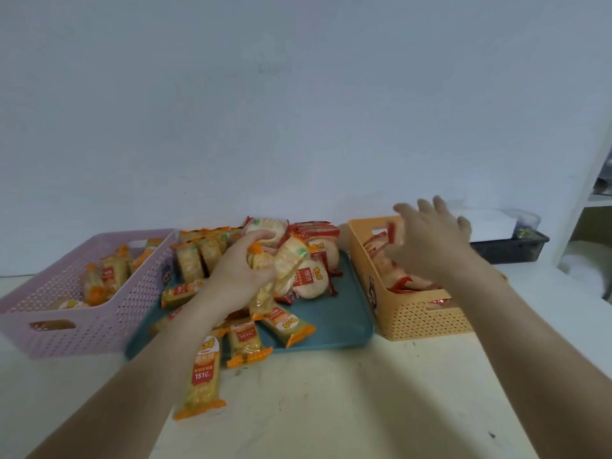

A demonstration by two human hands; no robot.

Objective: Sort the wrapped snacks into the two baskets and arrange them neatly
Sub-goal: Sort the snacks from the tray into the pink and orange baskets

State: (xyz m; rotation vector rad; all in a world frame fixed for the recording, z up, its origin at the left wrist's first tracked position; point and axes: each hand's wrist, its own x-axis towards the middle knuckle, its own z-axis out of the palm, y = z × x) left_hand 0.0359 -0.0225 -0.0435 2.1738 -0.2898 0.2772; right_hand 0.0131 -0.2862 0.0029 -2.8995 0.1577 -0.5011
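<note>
A teal tray [334,321] in the middle holds a heap of wrapped snacks [308,260], some orange-ended, some red-ended. My left hand [243,266] grips an orange-ended snack [260,283] lifted out of the heap. Over the orange basket [420,318] on the right, my right hand [430,236] hovers blurred with its fingers spread; a red-ended snack [392,231] shows just left of the fingers, loose from them as far as I can see. The pink basket [66,326] on the left contains several orange-ended snacks. One orange-ended snack [202,376] lies partly off the tray's front edge.
Everything stands on a white table [331,409] against a pale wall. A dark box [510,248] sits behind the orange basket at the back right, and a white shelf unit [592,200] rises at the far right.
</note>
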